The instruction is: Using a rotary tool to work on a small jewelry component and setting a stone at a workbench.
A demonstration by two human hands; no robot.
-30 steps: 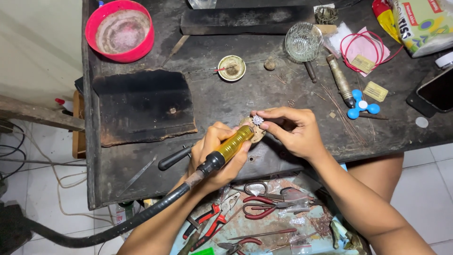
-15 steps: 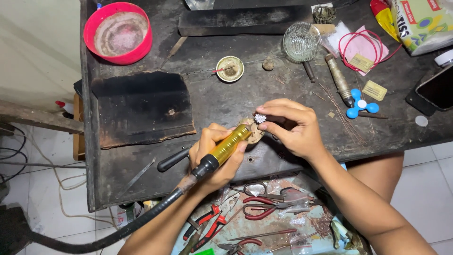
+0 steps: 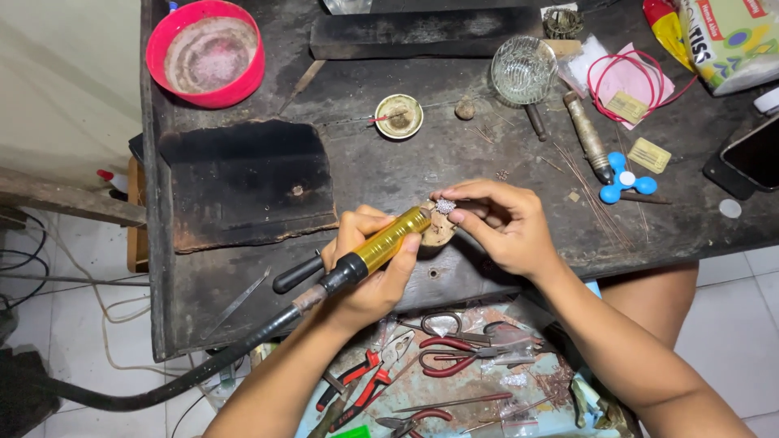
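Spreading across the view is a dark, scuffed bench point(image 3: 389, 174), carrying a red bowl point(image 3: 205, 53) at its far left corner. Gripping a yellow rotary handpiece point(image 3: 388, 241), the left hand point(image 3: 369, 268) is aiming its tip at a small sparkly piece point(image 3: 445, 206), which the right hand point(image 3: 499, 223) is pinching at the bench's near edge.

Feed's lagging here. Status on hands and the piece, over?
Left hand gripping yellow rotary handpiece, tip at piece. Right hand pinching small sparkly piece on wooden peg. Nothing in the way.
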